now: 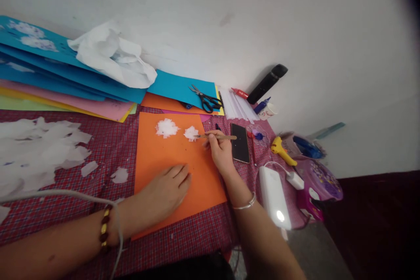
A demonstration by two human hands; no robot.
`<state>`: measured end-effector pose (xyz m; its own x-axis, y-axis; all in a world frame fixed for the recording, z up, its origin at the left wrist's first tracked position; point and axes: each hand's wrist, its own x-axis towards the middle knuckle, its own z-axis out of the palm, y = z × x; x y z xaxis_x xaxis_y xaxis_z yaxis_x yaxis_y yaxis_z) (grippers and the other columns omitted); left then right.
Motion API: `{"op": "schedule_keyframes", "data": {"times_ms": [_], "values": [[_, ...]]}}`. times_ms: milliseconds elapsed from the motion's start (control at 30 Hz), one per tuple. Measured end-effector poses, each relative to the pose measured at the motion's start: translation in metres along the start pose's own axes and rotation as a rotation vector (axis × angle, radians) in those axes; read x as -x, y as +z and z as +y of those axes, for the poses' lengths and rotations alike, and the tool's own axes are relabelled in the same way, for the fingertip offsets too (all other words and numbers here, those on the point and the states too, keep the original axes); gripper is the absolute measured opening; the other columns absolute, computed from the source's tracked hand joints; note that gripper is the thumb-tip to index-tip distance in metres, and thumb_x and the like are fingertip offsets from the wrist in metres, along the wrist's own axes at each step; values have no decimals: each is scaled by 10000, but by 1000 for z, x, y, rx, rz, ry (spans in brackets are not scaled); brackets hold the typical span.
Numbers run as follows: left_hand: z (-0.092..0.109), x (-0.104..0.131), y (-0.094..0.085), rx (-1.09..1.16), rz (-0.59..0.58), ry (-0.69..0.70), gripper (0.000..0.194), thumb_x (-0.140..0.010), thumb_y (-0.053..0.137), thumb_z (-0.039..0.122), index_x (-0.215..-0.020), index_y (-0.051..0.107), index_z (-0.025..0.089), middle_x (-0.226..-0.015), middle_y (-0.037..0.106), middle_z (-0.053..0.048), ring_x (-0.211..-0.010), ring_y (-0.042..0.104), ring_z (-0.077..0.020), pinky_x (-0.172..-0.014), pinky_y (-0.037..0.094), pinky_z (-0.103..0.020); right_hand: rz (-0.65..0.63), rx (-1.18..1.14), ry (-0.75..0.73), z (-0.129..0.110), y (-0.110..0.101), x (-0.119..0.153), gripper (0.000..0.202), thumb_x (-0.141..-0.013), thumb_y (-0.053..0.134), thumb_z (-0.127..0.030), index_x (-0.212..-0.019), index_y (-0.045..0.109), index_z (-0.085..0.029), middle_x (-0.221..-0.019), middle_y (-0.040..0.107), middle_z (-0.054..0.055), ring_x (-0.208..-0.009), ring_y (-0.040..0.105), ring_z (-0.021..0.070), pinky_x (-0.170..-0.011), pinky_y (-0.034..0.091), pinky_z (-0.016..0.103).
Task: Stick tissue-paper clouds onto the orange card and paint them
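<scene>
An orange sheet of paper [157, 162] lies in front of me with two ragged-edged white paper patches on it, a larger one [167, 127] and a smaller one [190, 134]. My left hand [166, 192] rests flat on the sheet, fingers stretched out and holding nothing. Between the fingers of my right hand [220, 151] is a thin paintbrush [223, 137] with a light wooden handle. Its dark tip meets the right edge of the smaller white patch, and the ends of some right fingers are hidden.
Torn white paper [39, 153] covers the left of the checked cloth. Coloured sheets [114, 92], a crumpled white bag [111, 54] and black scissors [206, 99] lie behind. A phone [240, 142], paint palette [259, 134], power bank [274, 197] and yellow-handled tool [282, 151] are at right. A cable [75, 194] crosses my left wrist.
</scene>
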<state>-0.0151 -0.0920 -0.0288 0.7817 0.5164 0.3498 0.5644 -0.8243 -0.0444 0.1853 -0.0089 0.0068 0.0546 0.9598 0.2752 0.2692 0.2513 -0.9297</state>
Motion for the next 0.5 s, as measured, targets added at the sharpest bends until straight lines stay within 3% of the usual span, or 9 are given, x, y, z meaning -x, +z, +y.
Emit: {"op": "schedule_keyframes", "data": {"times_ms": [300,500], "values": [[0,0,-2,12,-9,3,360,-932,445,157,-1255,582,77,-1305,608,-181,-1245,522,-285,-1037,410,-423,22,24,18,-6,-3,1,254,-941,443,-416,-830,543,-211,-570,571,-24,-504,577,145,-512,466,264],[0,1,-1,-13,-24,20,368,-912,487,149,-1258,577,60,-1299,608,-187,-1246,519,-313,-1039,412,-437,-29,18,6,1,0,3,258,-958,438,-415,-827,541,-218,-581,572,-19,-513,560,144,-524,447,267]]}}
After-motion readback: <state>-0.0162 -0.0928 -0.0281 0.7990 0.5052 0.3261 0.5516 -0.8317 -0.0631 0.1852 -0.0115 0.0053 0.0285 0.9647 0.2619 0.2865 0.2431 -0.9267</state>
